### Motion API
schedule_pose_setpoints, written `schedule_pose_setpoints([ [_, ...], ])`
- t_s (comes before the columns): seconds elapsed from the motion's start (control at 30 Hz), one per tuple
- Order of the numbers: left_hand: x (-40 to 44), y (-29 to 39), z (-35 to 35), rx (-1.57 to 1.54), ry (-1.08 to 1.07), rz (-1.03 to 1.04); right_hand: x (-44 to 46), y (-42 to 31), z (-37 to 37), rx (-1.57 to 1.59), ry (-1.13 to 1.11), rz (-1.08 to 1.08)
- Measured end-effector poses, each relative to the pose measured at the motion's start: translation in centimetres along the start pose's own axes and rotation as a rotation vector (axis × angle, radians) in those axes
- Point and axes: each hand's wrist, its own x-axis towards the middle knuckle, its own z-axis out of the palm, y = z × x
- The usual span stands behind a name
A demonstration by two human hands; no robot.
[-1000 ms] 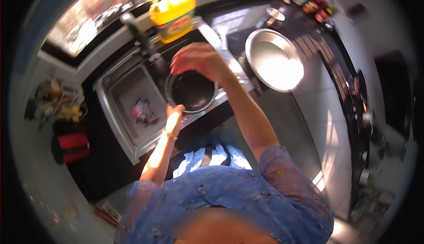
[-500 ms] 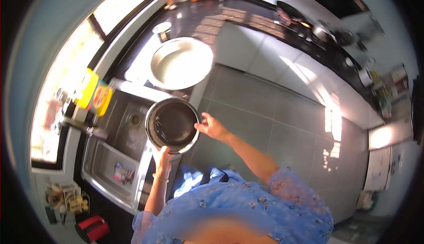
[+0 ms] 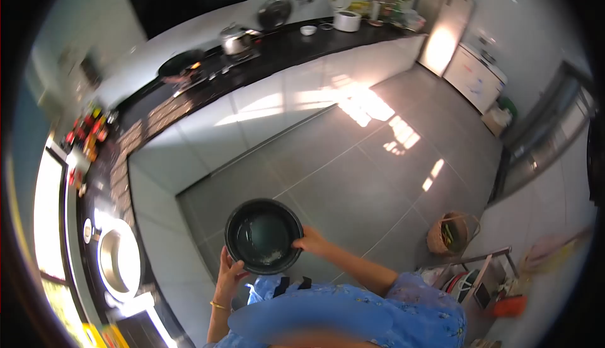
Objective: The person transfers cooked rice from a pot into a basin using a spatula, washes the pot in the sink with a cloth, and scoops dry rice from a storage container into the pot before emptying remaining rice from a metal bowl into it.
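A dark, round pot with a glossy inside is held between my two hands above the grey floor. Its mouth faces up towards me, and a pale wet-looking patch shows at its bottom. My left hand grips the lower left of the pot, with some fingers hidden beneath it. On the right side, my right hand is closed on the rim, fingers at the edge.
A large metal basin stands on the left counter near the sink. Along the far counter are a wok, a steel pot and a white rice cooker. A wicker basket sits on the floor at right, near a rack.
The view has swung right, away from the sink. The pot has moved from beside the sink to over the floor. My right hand, apart from the rim before, now grips it.
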Motion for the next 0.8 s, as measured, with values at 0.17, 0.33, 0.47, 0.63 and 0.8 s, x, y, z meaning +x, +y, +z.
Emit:
schedule_pose_setpoints([
  [0.17,12.7,0.0,8.9,0.069,-0.298,-0.227,0.1,1.0,-10.8,0.257,0.198,-0.007],
  [0.33,26.7,-0.1,21.8,0.139,-0.564,-0.277,2.0,2.5,-24.0,0.393,0.448,0.072],
  [0.47,37.5,-1.7,34.0,0.241,-0.777,-0.458,0.5,2.7,-34.8,0.461,0.685,0.123],
  [0.63,45.3,-3.3,50.1,0.457,-0.998,-0.552,-1.8,3.9,-44.6,0.574,0.996,0.115],
  [0.8,51.4,-8.9,64.4,0.455,-1.175,-0.730,-3.7,6.8,-54.3,0.733,1.133,0.111],
])
